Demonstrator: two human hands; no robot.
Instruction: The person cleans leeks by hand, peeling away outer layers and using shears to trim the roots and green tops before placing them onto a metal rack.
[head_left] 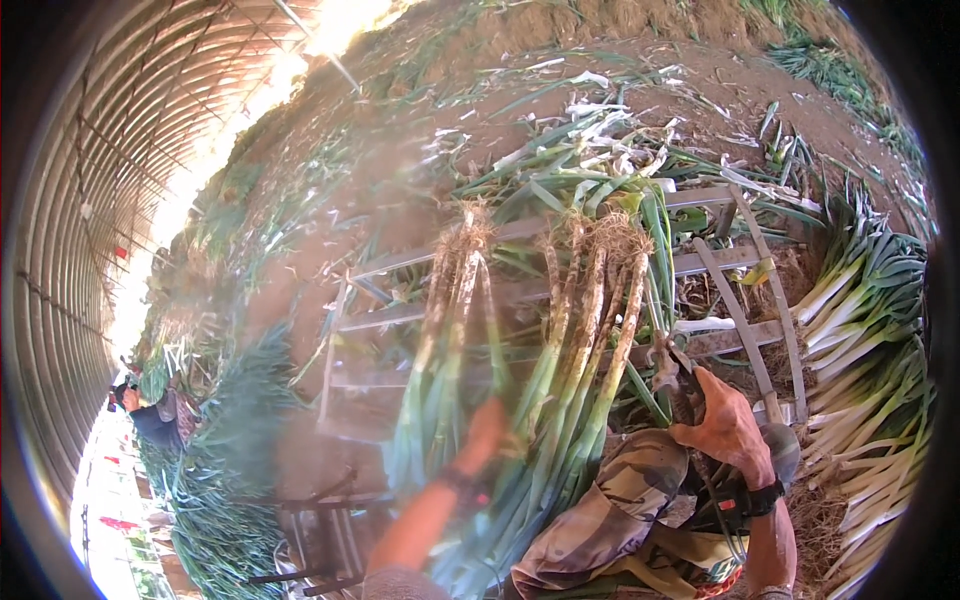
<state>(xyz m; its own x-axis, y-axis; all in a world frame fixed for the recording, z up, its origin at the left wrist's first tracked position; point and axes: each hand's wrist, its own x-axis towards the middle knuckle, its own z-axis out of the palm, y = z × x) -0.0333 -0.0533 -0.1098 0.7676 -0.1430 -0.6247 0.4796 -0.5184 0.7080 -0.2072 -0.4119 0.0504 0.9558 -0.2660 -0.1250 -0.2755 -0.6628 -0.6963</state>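
Long green onions (pixel 590 320) with brown soiled stems and tangled roots lie in two loose groups across a metal rack (pixel 400 315), roots away from me. My left hand (pixel 485 435) is among their green leaves, between the two groups; motion smears its fingers, so its grip cannot be made out. My right hand (pixel 728 425), with a dark band at the wrist, is at the rack's right part beside my knee. Its fingers curl round a dark tool (pixel 684 385) with a slim tip, partly hidden by the hand; its exact kind is unclear.
Cleaned onions (pixel 860 400) with white stems are heaped at right. Unpeeled onions (pixel 225 470) form a big green pile at left. Stripped leaves (pixel 600 150) litter the soil beyond the rack. Another person (pixel 160 415) is at far left, under a ribbed tunnel roof (pixel 130 150).
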